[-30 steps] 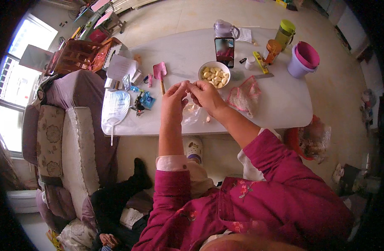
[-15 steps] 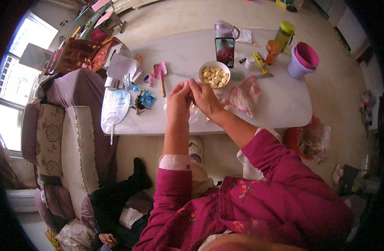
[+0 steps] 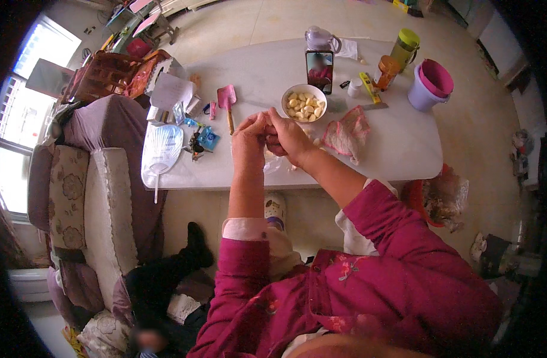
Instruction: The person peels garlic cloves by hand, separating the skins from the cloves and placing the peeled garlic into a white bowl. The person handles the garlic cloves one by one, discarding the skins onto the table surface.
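My left hand (image 3: 248, 131) and my right hand (image 3: 290, 137) meet above the near part of the table, fingertips pinched together. Whatever small thing they hold is hidden by the fingers. Just beyond them stands a white bowl (image 3: 285, 94) with several peeled garlic cloves (image 3: 304, 110) inside. Below my hands, a clear plastic sheet (image 3: 274, 165) with small pale bits lies by the table edge. A pink-edged cloth (image 3: 348, 135) is right of my right hand. Left of my left hand, a pink toy shovel (image 3: 226, 97) points its handle toward it.
On the white table (image 3: 249, 71) a phone (image 3: 319, 73) stands upright behind the bowl. A knife (image 3: 372, 106), amber jar (image 3: 386, 73), green bottle (image 3: 406, 48) and buckets (image 3: 424, 92) are at right. A fan (image 3: 164, 146) lies at left. Another person's leg (image 3: 160, 280) shows lower left.
My hands stay together; the right fingers are now curled more beneath, and both hands have shifted slightly left in the picture. The whole view has moved a little.
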Tool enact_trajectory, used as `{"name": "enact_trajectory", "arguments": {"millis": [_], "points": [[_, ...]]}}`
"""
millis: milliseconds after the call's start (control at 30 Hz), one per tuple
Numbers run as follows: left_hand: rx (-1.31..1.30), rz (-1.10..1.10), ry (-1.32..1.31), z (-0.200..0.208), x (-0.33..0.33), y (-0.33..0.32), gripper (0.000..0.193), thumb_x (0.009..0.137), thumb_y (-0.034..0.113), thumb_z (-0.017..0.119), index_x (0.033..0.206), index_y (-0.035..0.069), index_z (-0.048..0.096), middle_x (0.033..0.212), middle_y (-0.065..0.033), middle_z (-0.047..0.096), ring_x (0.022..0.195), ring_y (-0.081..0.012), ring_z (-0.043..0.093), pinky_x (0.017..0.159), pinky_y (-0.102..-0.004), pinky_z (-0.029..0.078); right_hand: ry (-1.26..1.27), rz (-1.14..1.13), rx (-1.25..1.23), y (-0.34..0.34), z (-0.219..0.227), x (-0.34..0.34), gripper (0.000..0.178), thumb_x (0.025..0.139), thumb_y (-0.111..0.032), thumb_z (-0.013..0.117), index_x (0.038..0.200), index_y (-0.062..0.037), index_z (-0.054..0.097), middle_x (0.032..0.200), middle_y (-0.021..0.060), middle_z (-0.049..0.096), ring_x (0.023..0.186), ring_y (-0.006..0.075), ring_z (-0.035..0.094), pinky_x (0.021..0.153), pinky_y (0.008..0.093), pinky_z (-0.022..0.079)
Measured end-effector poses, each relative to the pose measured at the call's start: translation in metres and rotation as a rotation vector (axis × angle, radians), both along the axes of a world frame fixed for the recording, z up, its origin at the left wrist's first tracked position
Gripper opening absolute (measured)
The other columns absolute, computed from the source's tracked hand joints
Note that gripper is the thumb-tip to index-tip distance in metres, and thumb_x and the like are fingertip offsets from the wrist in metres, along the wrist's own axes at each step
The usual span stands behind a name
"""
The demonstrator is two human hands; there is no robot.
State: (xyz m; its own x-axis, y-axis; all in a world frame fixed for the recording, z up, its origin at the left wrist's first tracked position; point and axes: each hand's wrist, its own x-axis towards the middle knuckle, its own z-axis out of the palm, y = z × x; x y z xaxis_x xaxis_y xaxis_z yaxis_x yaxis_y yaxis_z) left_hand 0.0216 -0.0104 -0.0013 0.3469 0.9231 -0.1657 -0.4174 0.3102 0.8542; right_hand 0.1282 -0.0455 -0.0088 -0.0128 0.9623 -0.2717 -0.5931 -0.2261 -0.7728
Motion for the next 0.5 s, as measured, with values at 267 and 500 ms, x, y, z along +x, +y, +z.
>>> {"name": "enact_trajectory", "arguments": {"millis": [267,500], "points": [[0.121,0.055,0.194,0.006,-0.002,-0.005,0.02,0.087,0.023,0.067,0.092,0.003,0.066,0.076,-0.0029,0.064,0.068,-0.0108,0.058,0.062,-0.0254,0.045,0.174,0.057,-0.057,0.001,0.0,-0.001,0.046,0.097,-0.055,0.038,0.067,-0.0194,0.042,0.056,-0.0069,0.028,0.043,0.0068,0.026,0.04,0.023,0.018],[0.119,0.159,0.335,0.003,-0.003,-0.004,0.018,0.085,0.025,0.069,0.084,0.007,0.066,0.075,0.0013,0.062,0.067,-0.0077,0.051,0.059,-0.023,0.037,-0.112,-0.01,0.01,0.003,-0.006,-0.005,0.047,0.096,-0.056,0.039,0.07,-0.0169,0.046,0.058,-0.0064,0.033,0.044,0.0067,0.027,0.041,0.0242,0.02]]}}
